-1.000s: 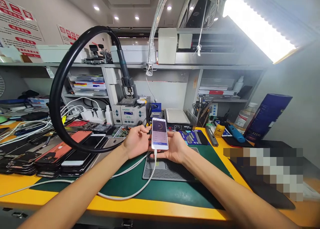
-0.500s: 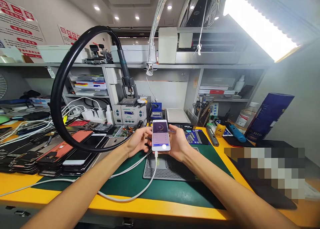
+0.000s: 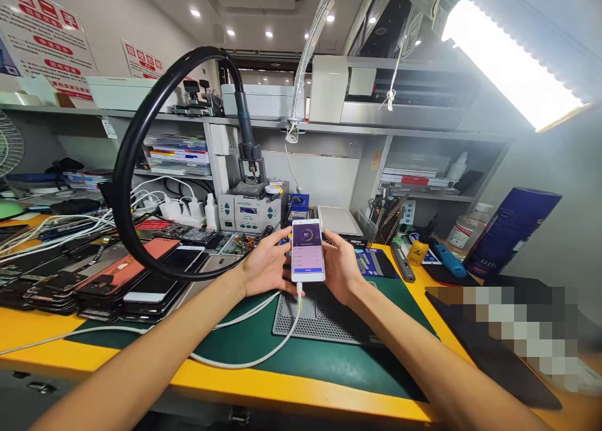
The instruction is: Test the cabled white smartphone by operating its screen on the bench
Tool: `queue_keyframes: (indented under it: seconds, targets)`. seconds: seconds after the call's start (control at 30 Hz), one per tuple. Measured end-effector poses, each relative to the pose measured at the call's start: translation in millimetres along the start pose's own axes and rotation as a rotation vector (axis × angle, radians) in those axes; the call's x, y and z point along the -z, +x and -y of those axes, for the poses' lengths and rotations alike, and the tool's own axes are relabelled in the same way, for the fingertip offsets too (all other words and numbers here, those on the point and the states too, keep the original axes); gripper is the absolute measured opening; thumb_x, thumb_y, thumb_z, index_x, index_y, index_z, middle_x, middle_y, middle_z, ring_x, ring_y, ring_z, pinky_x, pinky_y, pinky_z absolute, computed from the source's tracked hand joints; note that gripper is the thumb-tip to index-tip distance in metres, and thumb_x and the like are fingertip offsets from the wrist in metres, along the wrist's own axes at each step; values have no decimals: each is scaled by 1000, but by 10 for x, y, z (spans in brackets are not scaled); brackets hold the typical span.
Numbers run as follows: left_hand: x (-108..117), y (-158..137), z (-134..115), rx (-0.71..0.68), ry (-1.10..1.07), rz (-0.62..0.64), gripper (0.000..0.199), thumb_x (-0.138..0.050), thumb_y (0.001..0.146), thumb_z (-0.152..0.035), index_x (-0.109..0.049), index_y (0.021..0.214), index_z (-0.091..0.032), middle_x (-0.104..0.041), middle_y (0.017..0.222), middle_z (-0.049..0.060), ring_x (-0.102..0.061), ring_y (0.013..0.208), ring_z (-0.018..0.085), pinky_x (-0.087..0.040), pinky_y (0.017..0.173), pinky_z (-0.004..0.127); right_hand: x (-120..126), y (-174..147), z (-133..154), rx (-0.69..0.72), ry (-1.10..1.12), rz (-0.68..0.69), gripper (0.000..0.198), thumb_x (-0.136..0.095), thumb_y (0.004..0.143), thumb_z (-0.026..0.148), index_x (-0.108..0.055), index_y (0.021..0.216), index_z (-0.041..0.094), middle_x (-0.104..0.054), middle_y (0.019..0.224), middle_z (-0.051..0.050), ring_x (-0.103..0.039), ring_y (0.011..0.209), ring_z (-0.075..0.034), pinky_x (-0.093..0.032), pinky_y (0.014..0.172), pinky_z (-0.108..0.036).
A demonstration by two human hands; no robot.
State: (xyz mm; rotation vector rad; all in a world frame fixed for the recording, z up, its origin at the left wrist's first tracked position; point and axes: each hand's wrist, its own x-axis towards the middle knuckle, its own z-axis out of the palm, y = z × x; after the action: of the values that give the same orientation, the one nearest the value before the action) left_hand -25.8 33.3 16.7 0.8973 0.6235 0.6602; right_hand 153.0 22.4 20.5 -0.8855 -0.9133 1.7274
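Observation:
A white smartphone [image 3: 308,252] is held up in front of me, its screen lit with a dark upper part, a ring-shaped gauge and a pale list below. My left hand [image 3: 266,265] grips its left side, thumb at the edge and fingertips passing behind and beneath it. On the other side my right hand [image 3: 344,266] holds the right edge, with its fingers partly hidden behind the phone. From the phone's bottom end a white charging cable [image 3: 282,349] loops down over the green mat [image 3: 329,371]. Under the phone lies a grey perforated pad [image 3: 338,321].
Several stacked phones and screens [image 3: 160,287] cover the left side. A thick black hose [image 3: 123,167] arches up to a grey soldering station [image 3: 249,214]. Small bottles [image 3: 417,253] and a dark blue box [image 3: 515,227] stand right. A bright lamp [image 3: 512,64] hangs above.
The scene has shifted slightly right in view. The bright reflection low on the phone's screen is gone, and my left fingertips now show beneath the phone's lower end.

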Motion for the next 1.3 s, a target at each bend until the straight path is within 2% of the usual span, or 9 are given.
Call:
queue_keyframes:
  seconds: [0.1,0.23,0.37,0.5,0.67,1.0,1.2,1.3]
  targets:
    - [4,-2,2,39,-85,99,65,-42,90,-73,-53,130,-23,-68,109,14,-68,96,36,-51,86,62,-14,-18,16,-13,37,49,44,-42,95,53,-64,102,16,-72,83,-10,-65,69,-23,-50,60,-32]
    - [32,32,26,59,-196,201,75,-39,88,-77,-53,132,-18,-68,114,18,-67,102,38,-49,90,59,9,-11,10,-23,39,107,43,-44,94,52,-65,101,15,-71,81,-9,-63,64,-22,-48,59,-31]
    - [44,67,61,31,-262,218,81,-39,86,-79,-56,128,-12,-69,113,22,-67,100,38,-52,82,52,60,17,2,-60,28,177,35,-48,90,41,-65,103,13,-72,84,-11,-66,71,-24,-52,66,-34]
    - [43,81,83,2,-293,199,84,-37,85,-80,-57,126,-10,-69,110,23,-67,96,38,-53,73,47,98,46,29,-157,76,263,33,-46,86,31,-62,109,12,-73,87,-12,-67,75,-26,-55,69,-39]
    - [85,97,89,33,-357,221,84,-33,88,-78,-56,128,-7,-69,111,25,-68,94,39,-53,74,48,148,99,21,-198,128,304,33,-46,85,31,-60,110,14,-72,88,-12,-67,74,-26,-56,67,-43]
    - [79,135,121,87,-328,40,78,-26,94,-72,-54,129,-9,-69,111,24,-71,89,36,-56,65,45,217,160,-51,-247,98,151,34,-46,90,42,-57,110,16,-69,84,-9,-67,66,-24,-56,61,-40]
    - [60,129,127,84,-299,24,76,-27,94,-70,-55,128,-9,-70,107,24,-72,87,36,-57,62,44,213,203,-125,-180,30,171,34,-45,86,36,-59,110,15,-70,84,-10,-65,64,-23,-48,51,-31]
    - [62,130,130,89,-271,-4,71,-29,95,-66,-55,128,-9,-71,107,24,-73,87,36,-58,63,45,233,233,-158,-200,4,162,37,-46,80,31,-60,110,13,-71,84,-11,-65,65,-23,-46,49,-30]
